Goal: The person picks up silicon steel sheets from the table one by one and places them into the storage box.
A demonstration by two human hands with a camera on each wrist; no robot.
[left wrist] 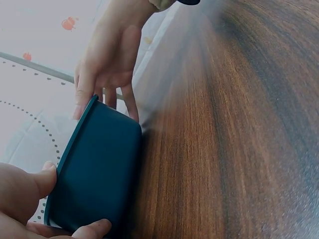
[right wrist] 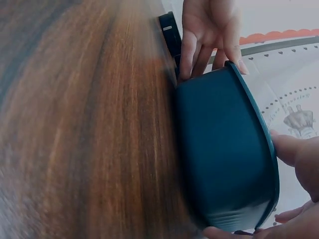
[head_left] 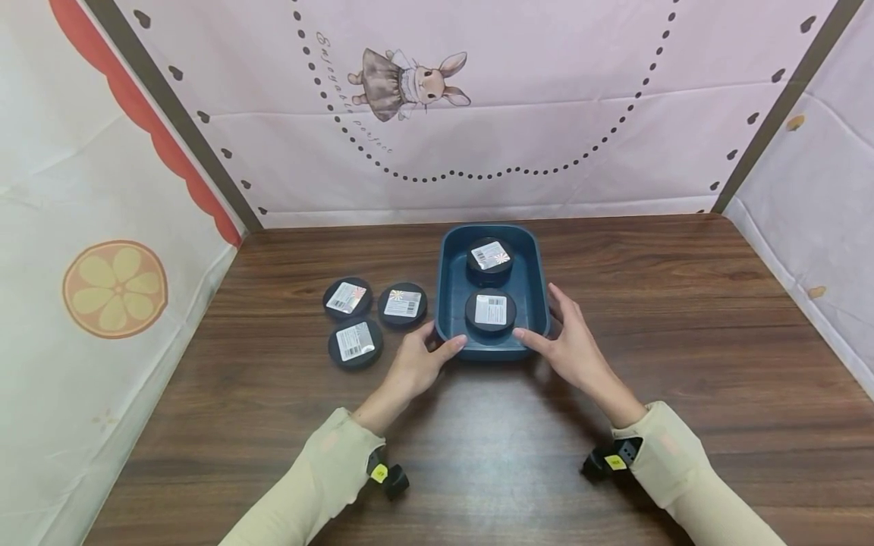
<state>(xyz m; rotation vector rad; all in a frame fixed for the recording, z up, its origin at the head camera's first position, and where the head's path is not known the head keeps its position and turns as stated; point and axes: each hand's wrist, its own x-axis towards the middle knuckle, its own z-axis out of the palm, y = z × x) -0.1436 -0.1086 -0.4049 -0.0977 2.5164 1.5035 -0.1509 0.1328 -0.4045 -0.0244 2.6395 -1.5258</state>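
Observation:
A dark blue rectangular tray (head_left: 451, 282) with a raised rim stands on the table. In it lie two round black discs, the far disc (head_left: 489, 260) and the near disc (head_left: 490, 310), each with a white barcode label on top. My left hand (head_left: 418, 362) grips the near left corner, its thumb on the rim and its fingers against the side wall. Across from it, my right hand (head_left: 572, 345) holds the near right corner likewise. In both wrist views the fingers reach down the tray's outer wall (left wrist: 99, 164), some partly hidden by it.
Left of the tray lie three more labelled black discs: one at the back left (head_left: 347, 297), one nearer the tray (head_left: 403, 305) and one in front (head_left: 356, 343). Wood-grain table (head_left: 683, 303) extends to both sides. A printed cloth wall (head_left: 546, 98) rises behind.

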